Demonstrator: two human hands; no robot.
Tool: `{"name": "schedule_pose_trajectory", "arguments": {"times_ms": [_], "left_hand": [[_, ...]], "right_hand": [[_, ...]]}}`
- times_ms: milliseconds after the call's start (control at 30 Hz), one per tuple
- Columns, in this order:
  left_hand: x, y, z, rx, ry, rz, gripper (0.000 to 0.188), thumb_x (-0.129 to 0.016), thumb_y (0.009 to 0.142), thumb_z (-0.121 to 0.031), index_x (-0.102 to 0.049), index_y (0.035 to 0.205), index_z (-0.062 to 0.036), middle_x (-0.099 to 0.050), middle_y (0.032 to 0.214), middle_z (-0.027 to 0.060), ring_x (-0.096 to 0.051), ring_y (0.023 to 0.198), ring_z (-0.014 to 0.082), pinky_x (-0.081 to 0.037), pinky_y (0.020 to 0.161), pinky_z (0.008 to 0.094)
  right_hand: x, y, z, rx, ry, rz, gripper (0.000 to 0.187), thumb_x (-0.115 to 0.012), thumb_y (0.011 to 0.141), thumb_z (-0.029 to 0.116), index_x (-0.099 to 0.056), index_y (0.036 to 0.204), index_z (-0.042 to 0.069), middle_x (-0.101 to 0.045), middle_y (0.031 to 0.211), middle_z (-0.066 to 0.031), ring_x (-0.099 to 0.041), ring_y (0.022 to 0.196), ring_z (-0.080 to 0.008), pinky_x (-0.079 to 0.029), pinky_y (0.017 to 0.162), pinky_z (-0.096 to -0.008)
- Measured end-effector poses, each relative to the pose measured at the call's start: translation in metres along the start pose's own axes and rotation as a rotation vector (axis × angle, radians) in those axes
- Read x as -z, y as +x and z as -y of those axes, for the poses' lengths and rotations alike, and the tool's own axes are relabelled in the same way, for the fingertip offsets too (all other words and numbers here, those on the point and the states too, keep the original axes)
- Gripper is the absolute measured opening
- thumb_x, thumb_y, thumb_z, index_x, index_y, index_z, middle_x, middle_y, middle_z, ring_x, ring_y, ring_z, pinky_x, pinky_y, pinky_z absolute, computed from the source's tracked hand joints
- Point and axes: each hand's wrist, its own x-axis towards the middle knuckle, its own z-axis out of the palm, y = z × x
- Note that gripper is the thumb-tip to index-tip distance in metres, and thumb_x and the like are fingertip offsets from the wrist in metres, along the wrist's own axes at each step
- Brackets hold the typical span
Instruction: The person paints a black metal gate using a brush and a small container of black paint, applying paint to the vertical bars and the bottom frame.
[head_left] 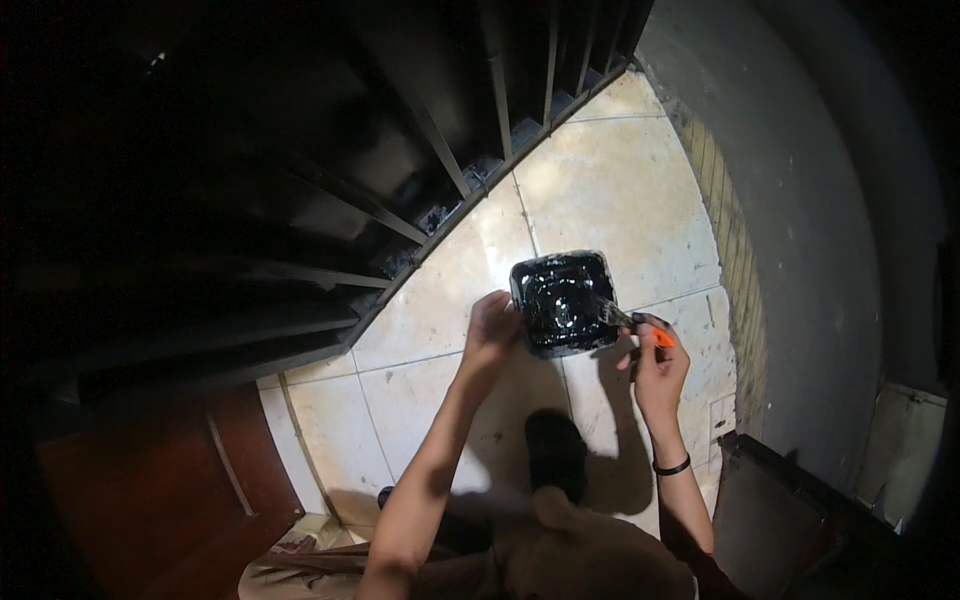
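Note:
A squarish container [563, 340] full of glossy black paint is in the middle of the head view. My left hand [490, 328] grips its left side, with the fingertips partly hidden by the rim. In my right hand [657, 372] is a paintbrush [662, 338] with an orange part on its handle, pinched between thumb and fingers. The brush's dark, paint-coated head points left, over the container's right edge; whether its tip touches the paint I cannot tell.
A dark metal railing [420, 115] with upright bars runs diagonally along the left. Pale floor tiles [620, 190] lie below, bordered by a grey wall [790, 200] on the right. My dark shoe [556, 450] stands beneath the container. A brown wooden panel [150, 480] is at lower left.

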Motion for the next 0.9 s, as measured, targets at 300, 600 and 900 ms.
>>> {"name": "schedule_pose_trajectory", "arguments": {"times_ms": [300, 600, 900], "left_hand": [[0.138, -0.113, -0.097, -0.721, 0.386, -1.364, 0.034, -0.047, 0.109, -0.037, -0.051, 0.117, -0.0043, -0.048, 0.094, 0.0027, -0.047, 0.085, 0.0144, -0.043, 0.081, 0.0315], [0.149, -0.155, -0.323, -1.369, 0.276, -0.967, 0.073, -0.022, 0.104, -0.066, -0.049, 0.135, -0.0051, -0.057, 0.123, 0.0084, -0.051, 0.120, 0.0198, -0.038, 0.109, 0.0368], [0.211, -0.155, -0.345, -1.222, 0.217, -0.383, 0.082, -0.024, 0.097, -0.078, -0.048, 0.145, -0.0156, -0.053, 0.141, 0.0049, -0.050, 0.128, 0.0210, -0.039, 0.114, 0.0409]], "right_hand": [[0.039, 0.008, -0.031, -0.494, 0.599, -0.039, 0.037, -0.062, 0.101, 0.042, -0.062, 0.111, 0.006, -0.072, 0.092, -0.0084, -0.054, 0.049, -0.0080, -0.041, 0.043, -0.0213], [-0.105, -0.016, 0.049, -0.131, 0.356, 0.490, 0.040, -0.060, 0.104, 0.030, -0.061, 0.119, -0.006, -0.067, 0.070, -0.0081, -0.057, 0.051, -0.0102, -0.045, 0.044, -0.0238], [-0.226, -0.010, 0.093, 0.253, 0.286, 0.870, 0.034, -0.061, 0.102, 0.025, -0.067, 0.114, -0.006, -0.075, 0.089, -0.0108, -0.072, 0.067, -0.0113, -0.054, 0.052, -0.0232]]}}
